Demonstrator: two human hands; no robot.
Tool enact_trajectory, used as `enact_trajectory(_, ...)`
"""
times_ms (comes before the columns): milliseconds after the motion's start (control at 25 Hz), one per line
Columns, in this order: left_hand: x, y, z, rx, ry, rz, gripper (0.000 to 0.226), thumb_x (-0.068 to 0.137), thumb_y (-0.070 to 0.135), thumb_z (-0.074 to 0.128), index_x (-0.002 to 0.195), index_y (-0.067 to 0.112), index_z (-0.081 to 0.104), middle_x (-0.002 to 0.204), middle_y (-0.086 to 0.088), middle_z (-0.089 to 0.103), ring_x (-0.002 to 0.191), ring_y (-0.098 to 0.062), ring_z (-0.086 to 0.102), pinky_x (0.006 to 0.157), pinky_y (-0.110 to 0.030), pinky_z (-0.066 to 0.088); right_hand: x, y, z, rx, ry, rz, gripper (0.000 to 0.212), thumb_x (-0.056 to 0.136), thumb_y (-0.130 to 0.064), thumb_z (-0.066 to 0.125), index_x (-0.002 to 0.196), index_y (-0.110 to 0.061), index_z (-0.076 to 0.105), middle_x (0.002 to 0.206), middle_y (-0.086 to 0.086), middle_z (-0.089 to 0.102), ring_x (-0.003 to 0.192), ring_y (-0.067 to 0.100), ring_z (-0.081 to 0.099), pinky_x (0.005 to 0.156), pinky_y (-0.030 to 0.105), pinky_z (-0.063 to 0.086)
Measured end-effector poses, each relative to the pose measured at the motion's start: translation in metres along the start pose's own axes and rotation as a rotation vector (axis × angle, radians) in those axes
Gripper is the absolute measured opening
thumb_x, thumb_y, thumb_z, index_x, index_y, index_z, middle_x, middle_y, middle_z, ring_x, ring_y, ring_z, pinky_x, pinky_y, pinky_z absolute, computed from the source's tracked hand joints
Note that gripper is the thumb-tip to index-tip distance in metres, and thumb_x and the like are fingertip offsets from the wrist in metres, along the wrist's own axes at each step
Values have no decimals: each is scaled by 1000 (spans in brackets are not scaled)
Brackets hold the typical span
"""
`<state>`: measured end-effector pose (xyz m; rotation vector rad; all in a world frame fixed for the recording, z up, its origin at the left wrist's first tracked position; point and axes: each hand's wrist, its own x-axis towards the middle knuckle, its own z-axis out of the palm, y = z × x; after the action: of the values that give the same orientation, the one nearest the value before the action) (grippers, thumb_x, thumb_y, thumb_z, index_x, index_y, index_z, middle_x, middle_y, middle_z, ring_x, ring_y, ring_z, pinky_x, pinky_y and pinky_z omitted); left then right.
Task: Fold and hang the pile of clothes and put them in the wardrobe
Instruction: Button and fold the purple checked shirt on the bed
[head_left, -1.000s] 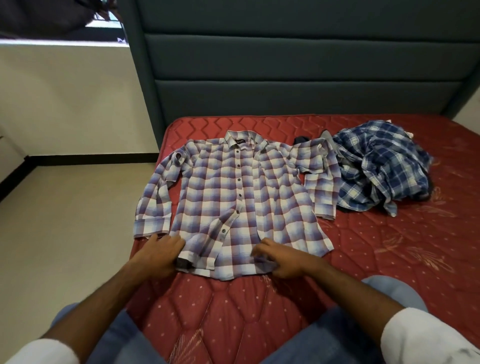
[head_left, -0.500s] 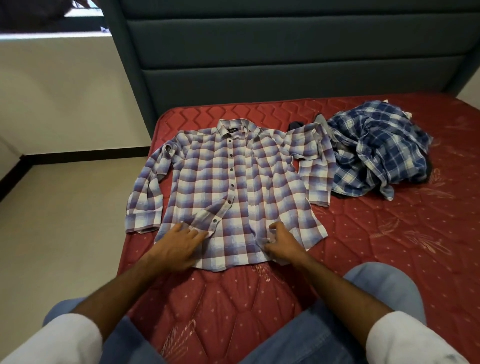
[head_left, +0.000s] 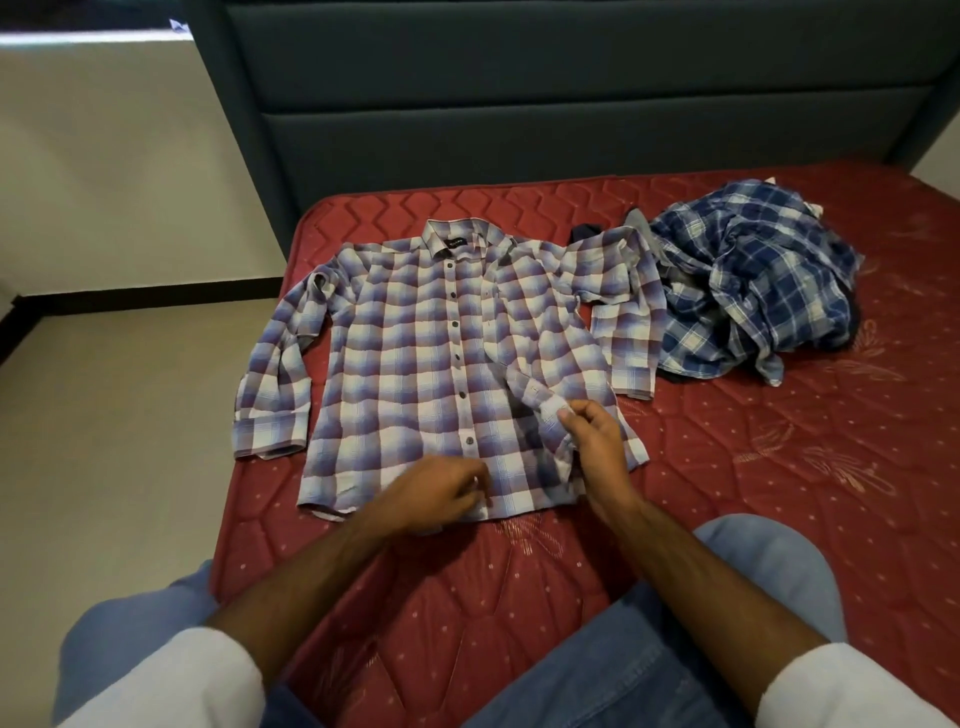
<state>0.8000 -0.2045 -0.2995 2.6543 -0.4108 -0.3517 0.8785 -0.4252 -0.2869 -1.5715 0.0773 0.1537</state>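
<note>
Plaid shirt (head_left: 441, 364), lying buttoned face-up on the mattress (head_left: 779, 467), collar-to-hem axis running away from the person: right hand (head_left: 592, 431) pinching a raised fold nearer its right edge, left hand (head_left: 441, 493) curling on the hem.

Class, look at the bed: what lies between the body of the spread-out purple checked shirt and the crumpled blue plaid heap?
In the head view, the purple checked shirt has its own sleeve lying between its body and the blue plaid heap, the sleeve's far edge meeting the heap.

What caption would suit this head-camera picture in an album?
Both hands, left and right, pinch the plaid shirt laid flat on the red mattress.
</note>
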Motion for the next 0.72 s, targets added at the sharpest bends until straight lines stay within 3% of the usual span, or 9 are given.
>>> enact_trajectory(80, 5, 0, 11, -217, -92, -13, 24, 103, 38, 49, 117, 23, 62, 109, 4, 69, 91, -8, 65, 82, -28, 54, -10, -5, 3, -159, -117, -99, 11, 103, -16, 55, 102, -19, 66, 97, -5, 68, 91, 12, 64, 74, 21, 52)
enact_trajectory(200, 4, -15, 9, -546, 116, -176, 18, 107, 22, 45, 110, 13, 60, 97, -10, 73, 83, -20, 71, 74, -33, 58, -26, 0, 11, -728, -703, -101, 21, 103, -37, 54, 113, -24, 68, 101, -6, 69, 88, 8, 67, 76, 21, 55)
enact_trajectory(280, 5, -27, 6, -465, 238, -266, 12, 104, 14, 48, 104, 17, 60, 97, -3, 72, 84, -17, 70, 78, -37, 61, -28, 7, 19, -1002, -875, -81, 30, 102, -45, 53, 107, -22, 71, 98, -4, 70, 84, 9, 67, 79, 23, 54)
enact_trajectory(400, 17, -30, 1, -277, 375, -280, 9, 100, 15, 56, 102, 21, 62, 107, 4, 64, 89, -9, 62, 77, -22, 54, -9, 6, 34, -903, -694, -61, 22, 104, -36, 55, 96, -21, 68, 90, -6, 69, 80, 8, 68, 79, 26, 56)
enact_trajectory(520, 43, -24, -3, -218, 400, -296, 13, 99, 13, 59, 110, 17, 64, 107, 2, 60, 84, -9, 60, 71, -11, 46, 19, 14, 48, -902, -426, -104, 7, 100, -21, 61, 107, -19, 64, 100, -3, 68, 87, 12, 67, 89, 33, 60)
enact_trajectory(720, 65, -28, 11, -316, 308, -444, 8, 100, 12, 58, 98, 19, 59, 94, -1, 68, 79, -11, 66, 67, -17, 51, 31, 30, 73, -1122, -261, -5, 42, 91, -51, 68, 116, -19, 59, 100, -1, 68, 86, 16, 67, 85, 34, 58)
